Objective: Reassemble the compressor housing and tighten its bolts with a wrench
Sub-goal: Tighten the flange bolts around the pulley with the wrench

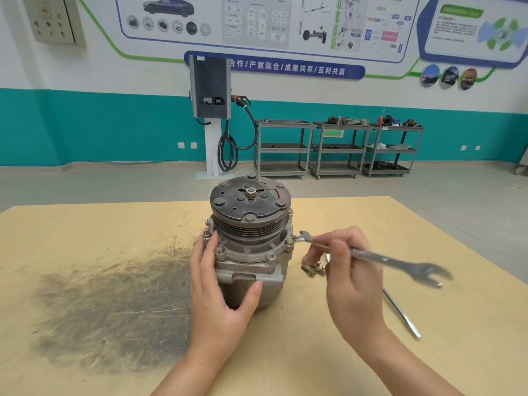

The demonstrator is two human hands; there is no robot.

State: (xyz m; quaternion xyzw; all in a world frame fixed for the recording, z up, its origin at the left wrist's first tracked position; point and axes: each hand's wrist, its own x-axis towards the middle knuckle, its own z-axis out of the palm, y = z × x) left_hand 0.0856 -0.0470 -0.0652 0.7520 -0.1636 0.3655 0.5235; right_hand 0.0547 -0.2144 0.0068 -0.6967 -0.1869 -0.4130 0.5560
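compressor (250,241) x1, left hand (217,292) grips | wrench (368,255) x1, right hand (351,278) pinches | loose bolts (313,269) x2

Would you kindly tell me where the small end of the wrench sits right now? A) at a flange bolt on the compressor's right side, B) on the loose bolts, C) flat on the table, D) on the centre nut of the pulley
A: the right hand holds the wrench with its small open end at a flange bolt on the compressor, while the left hand steadies the housing.
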